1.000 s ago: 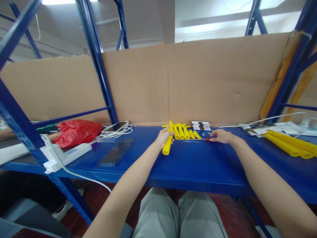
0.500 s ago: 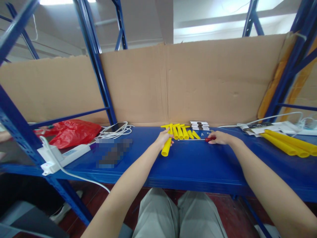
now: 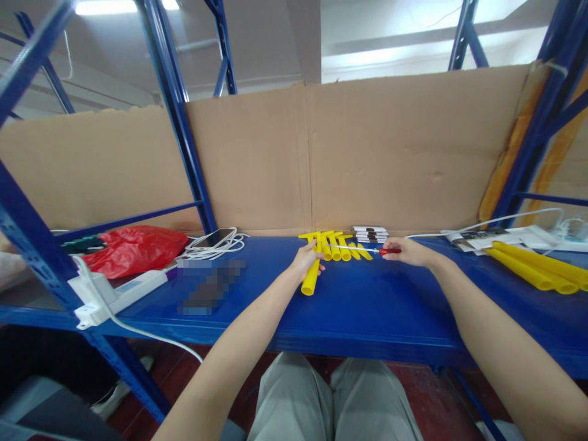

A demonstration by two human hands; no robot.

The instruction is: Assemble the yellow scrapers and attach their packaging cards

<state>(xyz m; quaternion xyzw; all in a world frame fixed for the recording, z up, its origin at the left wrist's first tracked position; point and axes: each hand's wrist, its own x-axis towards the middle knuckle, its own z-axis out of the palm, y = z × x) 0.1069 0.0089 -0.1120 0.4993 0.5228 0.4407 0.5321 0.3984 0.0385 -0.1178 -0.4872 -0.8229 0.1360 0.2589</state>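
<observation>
My left hand (image 3: 307, 260) is wrapped round a yellow tube (image 3: 310, 280) whose open end points toward me. In my right hand (image 3: 405, 252) is the red handle of a screwdriver (image 3: 390, 250); its thin metal shaft points left across the row of yellow parts, its tip near my left hand. Several yellow tubes with crosspieces (image 3: 336, 250) lie side by side on the blue table, just right of my left hand. Small yellow pieces (image 3: 361, 252) lie beside them, under the shaft. Behind these is a stack of white packets (image 3: 370, 234).
More yellow tubes (image 3: 533, 269) lie at the right by papers (image 3: 478, 237). At the left are a white power strip (image 3: 133, 286), a red bag (image 3: 138, 250), coiled white cable (image 3: 215, 246) and a blurred dark object (image 3: 209, 288). Cardboard (image 3: 367, 153) stands behind.
My right hand has lifted the screwdriver off the table and moved slightly right, raising the shaft over the small yellow pieces. My left hand still holds its tube, slightly lower in view.
</observation>
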